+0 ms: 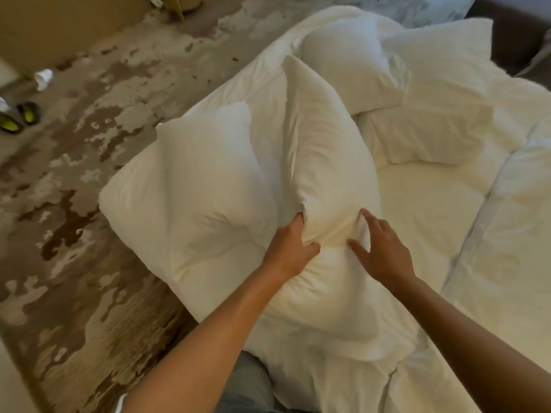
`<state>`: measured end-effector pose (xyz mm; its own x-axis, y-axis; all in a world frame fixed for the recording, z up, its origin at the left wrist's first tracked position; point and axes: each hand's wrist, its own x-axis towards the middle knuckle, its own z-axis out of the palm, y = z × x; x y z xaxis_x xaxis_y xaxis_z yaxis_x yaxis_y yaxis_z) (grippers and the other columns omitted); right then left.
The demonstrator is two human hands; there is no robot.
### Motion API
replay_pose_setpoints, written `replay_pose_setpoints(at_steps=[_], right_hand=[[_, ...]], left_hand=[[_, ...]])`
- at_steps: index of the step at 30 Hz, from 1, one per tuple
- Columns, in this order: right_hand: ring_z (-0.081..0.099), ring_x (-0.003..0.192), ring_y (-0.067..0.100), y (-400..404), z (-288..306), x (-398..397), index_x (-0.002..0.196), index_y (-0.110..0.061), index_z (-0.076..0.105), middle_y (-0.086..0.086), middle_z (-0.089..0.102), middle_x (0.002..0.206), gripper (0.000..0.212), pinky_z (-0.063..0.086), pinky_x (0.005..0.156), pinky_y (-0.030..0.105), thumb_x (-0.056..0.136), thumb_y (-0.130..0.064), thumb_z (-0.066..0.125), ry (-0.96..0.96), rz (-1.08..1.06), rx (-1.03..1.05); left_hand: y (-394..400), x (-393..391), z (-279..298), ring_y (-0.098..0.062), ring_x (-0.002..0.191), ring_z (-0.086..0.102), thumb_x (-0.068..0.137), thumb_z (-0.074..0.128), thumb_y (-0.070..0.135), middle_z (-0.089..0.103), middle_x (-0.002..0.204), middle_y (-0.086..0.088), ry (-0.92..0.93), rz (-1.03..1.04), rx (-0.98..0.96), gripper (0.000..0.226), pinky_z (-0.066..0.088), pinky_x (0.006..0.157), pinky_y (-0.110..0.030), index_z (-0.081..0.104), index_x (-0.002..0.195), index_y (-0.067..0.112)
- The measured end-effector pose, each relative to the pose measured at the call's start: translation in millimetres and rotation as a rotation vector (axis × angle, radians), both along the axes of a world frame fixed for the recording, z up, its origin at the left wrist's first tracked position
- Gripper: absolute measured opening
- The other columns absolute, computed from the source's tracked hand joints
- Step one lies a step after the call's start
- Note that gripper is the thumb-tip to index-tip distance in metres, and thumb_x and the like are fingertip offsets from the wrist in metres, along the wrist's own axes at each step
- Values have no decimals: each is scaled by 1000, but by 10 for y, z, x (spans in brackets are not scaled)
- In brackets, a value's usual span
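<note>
The left hand [293,242] has its fingers curled into the cloth of the pillow [323,162] and grips a fold near its lower end. The right hand [386,251] lies spread and straight-fingered against the same pillow's other side, holding nothing. That pillow stands on edge near the bed's left side, leaning against a second pillow [193,189].

I judge the bed-making barely begun: 2 more pillows [429,135] lie loose higher up, and the duvet [507,234] is bunched along the right. Placing all of them is left to do.

The second pillow's corner juts past the mattress edge over the carpet [74,204], so a push leftward could tip it off. The bare sheet [423,210] to the right gives open room.
</note>
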<state>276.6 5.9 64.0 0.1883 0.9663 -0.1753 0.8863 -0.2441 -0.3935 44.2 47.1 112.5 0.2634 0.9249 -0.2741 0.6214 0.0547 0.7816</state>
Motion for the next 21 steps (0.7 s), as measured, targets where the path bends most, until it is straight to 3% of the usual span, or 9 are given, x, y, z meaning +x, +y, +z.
replay_pose_setpoints(at_steps=[3, 5, 9, 11, 13, 15, 17, 19, 21], right_hand=[[51, 136, 26, 131, 407, -71, 158, -31, 29, 2, 46, 154, 75, 53, 95, 43, 97, -63, 57, 77, 70, 299], [46, 141, 22, 265, 636, -180, 158, -29, 32, -1, 45, 157, 74, 45, 105, 37, 97, -64, 55, 112, 215, 414], [28, 155, 22, 515, 766, -497, 161, -34, 27, -2, 34, 167, 77, 30, 125, 50, 95, -66, 48, -25, 623, 280], [19, 159, 21, 596, 692, -599, 162, -32, 29, -1, 31, 169, 83, 13, 130, 49, 91, -70, 47, -137, 783, 202], [23, 158, 21, 619, 565, -632, 157, -28, 42, 0, 41, 164, 85, 5, 131, 45, 88, -77, 44, -230, 908, 169], [44, 145, 23, 589, 424, -604, 139, -24, 61, 1, 61, 142, 78, 10, 130, 45, 89, -82, 41, -296, 982, 221], [62, 113, 22, 536, 288, -563, 114, -22, 68, -2, 69, 109, 71, 27, 125, 44, 93, -82, 36, -323, 1024, 339], [64, 89, 22, 476, 194, -523, 96, -21, 67, -4, 66, 88, 68, 43, 109, 40, 97, -80, 32, -337, 1048, 392], [62, 78, 22, 405, 134, -493, 84, -22, 65, -4, 64, 78, 68, 48, 92, 38, 100, -77, 29, -396, 1051, 361]], left_hand=[[-200, -187, 304, -24, 92, 68, 79, 70, 33, 71, 106, -2, 134, -129, 33, 51, 60, 81, -41, 53, 126, 23], [-397, -329, 412, -24, 91, 68, 80, 67, 35, 70, 105, -2, 219, -205, 45, 51, 60, 78, -42, 50, 127, 26], [-847, -562, 436, -27, 91, 67, 85, 65, 40, 68, 107, -6, 352, -295, 81, 55, 58, 73, -40, 43, 133, 29], [-1057, -612, 380, -27, 86, 66, 87, 62, 41, 67, 102, -6, 369, -309, 76, 48, 58, 71, -43, 42, 128, 28], [-1237, -648, 295, -27, 84, 65, 88, 60, 42, 66, 102, -7, 378, -296, 51, 47, 58, 71, -46, 41, 129, 28], [-1372, -691, 202, -29, 87, 65, 89, 59, 42, 66, 106, -8, 389, -278, 31, 50, 58, 74, -46, 39, 133, 28], [-1466, -732, 131, -29, 89, 66, 90, 58, 45, 66, 109, -8, 391, -258, 18, 51, 58, 76, -46, 38, 134, 29], [-1528, -720, 80, -27, 89, 66, 90, 57, 54, 65, 109, -7, 404, -232, -9, 55, 58, 76, -46, 35, 134, 30], [-1565, -640, 14, -25, 87, 65, 86, 52, 70, 65, 108, -4, 442, -189, -39, 68, 57, 71, -41, 33, 136, 29]])
